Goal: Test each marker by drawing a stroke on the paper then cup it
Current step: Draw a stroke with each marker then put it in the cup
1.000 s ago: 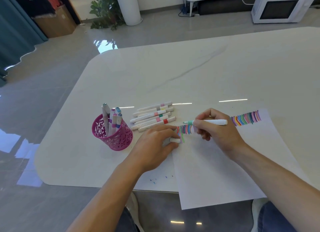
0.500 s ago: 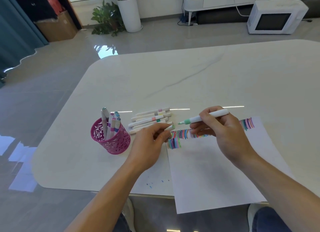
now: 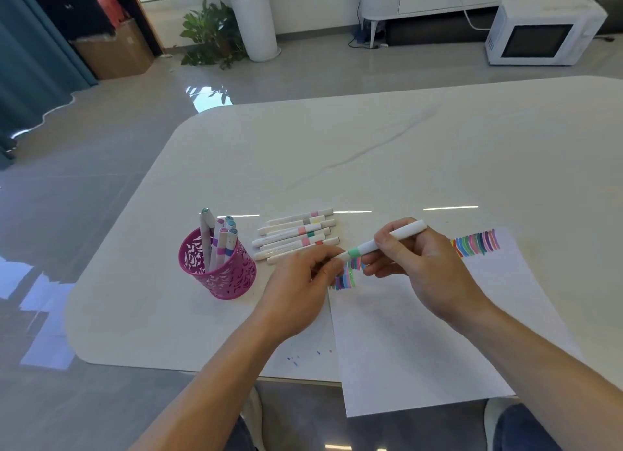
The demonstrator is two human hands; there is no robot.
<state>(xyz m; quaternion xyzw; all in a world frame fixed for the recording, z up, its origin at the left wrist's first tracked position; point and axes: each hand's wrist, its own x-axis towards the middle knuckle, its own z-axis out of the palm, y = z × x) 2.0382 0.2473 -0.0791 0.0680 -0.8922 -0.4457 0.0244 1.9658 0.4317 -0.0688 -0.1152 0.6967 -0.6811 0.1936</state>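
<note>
While gripping a white marker (image 3: 367,247) with a green band, hovers with the right hand (image 3: 428,268) just over the upper left corner of the paper (image 3: 421,332). Fingers and thumb curled round the barrel, back end pointing up and to the right, tip end pointing down and to the left. Pinches with the left hand (image 3: 296,292) a small white cap (image 3: 342,256) at that tip end. Cap touching the marker and in line with it, but cannot tell if pushed fully on. Both hands brought together at the marker, fingertips almost meeting.

Lying flat on the white table (image 3: 371,147), with the near edge hanging over the table's front: the paper. Along its top, a row of short coloured strokes (image 3: 475,244), visible at the right and again at the left, with the middle hidden behind the right hand.

Left of the paper, standing upright, a pink openwork cup (image 3: 219,275) holding several markers (image 3: 220,238), coloured ends up. Between the cup and the hands, lying side by side on the table and touching each other, a group of capped white markers (image 3: 296,235) with coloured bands. Near the table's front edge, beside the left forearm, a few small blue ink dots (image 3: 295,361).

Beyond the table, on the grey floor: a white microwave (image 3: 539,29), a green plant (image 3: 209,32) beside a tall white pot (image 3: 256,25), a cardboard box (image 3: 114,51) and a teal curtain (image 3: 27,63).
</note>
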